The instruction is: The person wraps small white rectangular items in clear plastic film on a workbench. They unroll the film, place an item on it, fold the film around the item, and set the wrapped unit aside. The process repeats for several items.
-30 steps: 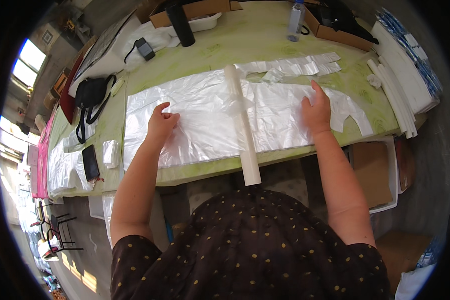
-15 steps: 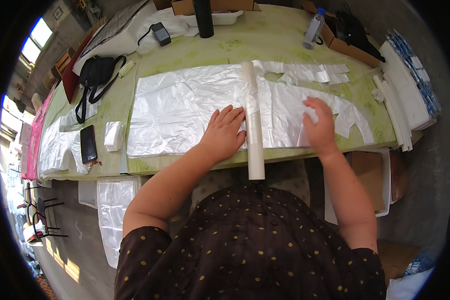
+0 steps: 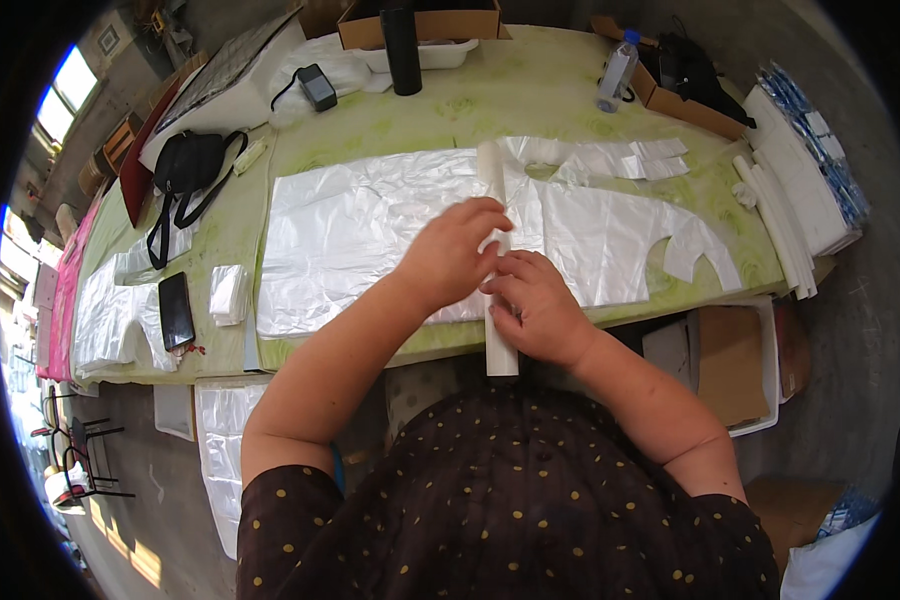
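A long white tube (image 3: 501, 357) lies crosswise on a flat spread of shiny, see-through plastic sheeting (image 3: 350, 230), its near end sticking out past the table edge. My left hand (image 3: 452, 252) curls over the tube's middle from the left, with thumb and fingers bent around a whitish bit of its surface. Just nearer to me, my right hand (image 3: 540, 308) closes on the tube from the right, its fingertips almost meeting the left thumb. Both hands hide the middle of the tube. The sheeting's right end has curved cut-outs and strap-like strips (image 3: 700, 250).
On the left lie a black phone (image 3: 176, 310), a folded plastic packet (image 3: 229, 295), a black bag (image 3: 190, 163) and more sheeting. A black bottle (image 3: 401, 55), a handheld device (image 3: 316, 88) and a water bottle (image 3: 618, 72) stand or lie farther back. White rolls (image 3: 775, 225) lie at the right edge.
My right hand has come left from above the sheeting onto the tube. My left hand, flat on the sheeting before, has lifted and curled over the tube.
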{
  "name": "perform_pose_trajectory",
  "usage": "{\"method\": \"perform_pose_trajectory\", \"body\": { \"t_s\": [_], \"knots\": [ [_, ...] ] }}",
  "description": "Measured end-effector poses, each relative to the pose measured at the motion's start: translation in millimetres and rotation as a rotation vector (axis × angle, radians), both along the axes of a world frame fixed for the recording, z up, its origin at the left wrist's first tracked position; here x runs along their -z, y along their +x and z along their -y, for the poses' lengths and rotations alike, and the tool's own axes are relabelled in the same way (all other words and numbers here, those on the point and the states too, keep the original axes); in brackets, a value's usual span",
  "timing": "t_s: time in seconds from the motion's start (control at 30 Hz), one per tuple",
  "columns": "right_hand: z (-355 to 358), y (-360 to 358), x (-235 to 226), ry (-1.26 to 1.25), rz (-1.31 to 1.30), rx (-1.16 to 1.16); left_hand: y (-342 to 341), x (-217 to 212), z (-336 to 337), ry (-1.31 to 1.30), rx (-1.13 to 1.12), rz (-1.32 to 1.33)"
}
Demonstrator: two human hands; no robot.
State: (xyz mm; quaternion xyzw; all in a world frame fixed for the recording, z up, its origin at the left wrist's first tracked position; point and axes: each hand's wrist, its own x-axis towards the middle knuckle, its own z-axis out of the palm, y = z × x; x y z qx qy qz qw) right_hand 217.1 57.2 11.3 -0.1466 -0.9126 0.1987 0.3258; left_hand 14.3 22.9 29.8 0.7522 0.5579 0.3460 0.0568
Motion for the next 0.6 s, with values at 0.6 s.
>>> {"method": "perform_pose_trajectory", "body": {
  "t_s": [0.6],
  "knots": [
    [-50.7,-25.4,26.7,0.089,0.190,0.307,-24.2,24.6,50.7,-0.184,-0.218,-0.062]
  ]
}}
